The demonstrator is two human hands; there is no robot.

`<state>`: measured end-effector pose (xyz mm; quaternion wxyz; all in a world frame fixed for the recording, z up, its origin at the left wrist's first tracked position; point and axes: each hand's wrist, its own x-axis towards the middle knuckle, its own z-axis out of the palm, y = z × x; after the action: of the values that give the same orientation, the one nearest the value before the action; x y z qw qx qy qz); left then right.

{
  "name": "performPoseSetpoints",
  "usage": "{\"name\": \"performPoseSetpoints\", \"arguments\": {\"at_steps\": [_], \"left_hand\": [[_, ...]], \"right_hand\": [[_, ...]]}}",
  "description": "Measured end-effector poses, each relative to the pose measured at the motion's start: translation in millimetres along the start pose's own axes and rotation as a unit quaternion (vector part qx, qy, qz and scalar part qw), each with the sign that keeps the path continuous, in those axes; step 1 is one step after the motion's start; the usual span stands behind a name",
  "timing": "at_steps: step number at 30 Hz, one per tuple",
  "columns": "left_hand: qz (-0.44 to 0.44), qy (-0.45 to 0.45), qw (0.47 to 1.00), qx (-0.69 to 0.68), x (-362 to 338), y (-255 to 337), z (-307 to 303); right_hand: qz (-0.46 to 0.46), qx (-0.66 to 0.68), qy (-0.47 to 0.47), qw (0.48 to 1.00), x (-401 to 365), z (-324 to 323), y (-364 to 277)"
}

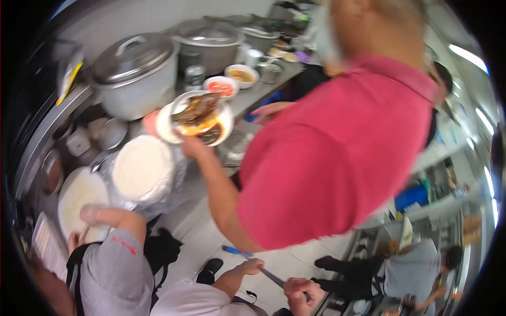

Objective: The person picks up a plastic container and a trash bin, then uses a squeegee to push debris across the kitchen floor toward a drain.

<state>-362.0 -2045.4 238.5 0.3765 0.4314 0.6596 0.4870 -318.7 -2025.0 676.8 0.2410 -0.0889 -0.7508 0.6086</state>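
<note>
My left hand (pixel 253 266) is closed around a dark stick with a blue end (pixel 271 276), close to that end. My right hand (pixel 303 293) grips the same stick further along, its fingers curled round it. The blue tip (pixel 236 251) shows past my left hand, over the tiled floor (pixel 287 260). My pale sleeve (pixel 192 299) crosses the bottom of the view. What the tool is for does not show.
Close in front, a person in a red shirt (pixel 337 158) holds a plate (pixel 227 118) of food. At left, a person in grey (pixel 113 258) works over a white round board (pixel 79 192). Lidded pots (pixel 137 89) line the counter. Another person in grey (pixel 411 268) stands by shelves.
</note>
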Motion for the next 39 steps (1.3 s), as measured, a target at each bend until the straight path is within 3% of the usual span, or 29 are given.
{"name": "performPoseSetpoints", "arguments": {"at_steps": [1,3,4,6,12,15,18,19,20,23,25,29,31,34,39], "left_hand": [[0.026,0.012,1.000,0.008,-2.7,-10.1,6.2],[-0.054,-0.057,0.997,0.007,-4.9,-24.6,11.6],[-0.040,-0.054,0.998,0.001,-8.6,-19.1,8.1],[-0.057,-0.096,0.993,-0.027,-12.0,-14.4,7.1],[-0.008,-0.086,0.993,0.080,-24.3,-32.7,41.8],[0.035,-0.071,0.996,0.033,-44.1,-19.4,52.6],[0.090,-0.004,0.994,0.067,-90.5,-11.4,87.7],[0.067,-0.016,0.994,0.081,-106.0,-6.6,98.0],[0.043,-0.029,0.994,0.095,-123.9,3.8,111.8],[0.081,-0.010,0.989,0.119,-191.5,80.9,142.8],[0.095,0.007,0.991,0.099,-245.9,134.6,159.7],[0.195,0.033,0.979,0.040,-314.7,176.9,198.1],[0.216,0.016,0.976,0.035,-330.6,187.1,203.5],[0.197,-0.034,0.978,0.065,-346.3,199.6,199.3],[0.230,-0.068,0.968,0.069,-319.2,202.1,191.1]], "right_hand": [[0.006,-0.023,0.037,0.999,-11.1,7.2,-2.0],[-0.050,-0.056,-0.015,0.997,-19.2,-7.0,17.3],[-0.060,-0.074,-0.028,0.995,-25.6,-8.0,16.8],[-0.061,0.011,-0.032,0.998,-32.1,-2.6,6.4],[-0.033,0.028,-0.018,0.999,-103.9,-12.3,13.6],[-0.040,0.018,0.015,0.999,-153.5,-13.7,3.9],[-0.012,0.043,0.041,0.998,-226.5,-17.5,-1.7],[-0.027,0.026,0.066,0.997,-251.7,-13.9,-2.5],[-0.033,0.019,0.094,0.995,-283.6,-10.0,-3.6],[-0.077,0.004,0.176,0.981,-362.8,2.0,3.3],[-0.092,0.005,0.181,0.979,-405.1,9.7,4.4],[-0.119,-0.012,0.171,0.978,-473.2,18.2,4.0],[-0.167,-0.019,0.164,0.972,-486.3,21.4,5.5],[-0.153,-0.043,0.122,0.980,-498.9,22.4,0.6],[-0.094,-0.095,0.184,0.974,-483.2,16.6,-11.6]]}}
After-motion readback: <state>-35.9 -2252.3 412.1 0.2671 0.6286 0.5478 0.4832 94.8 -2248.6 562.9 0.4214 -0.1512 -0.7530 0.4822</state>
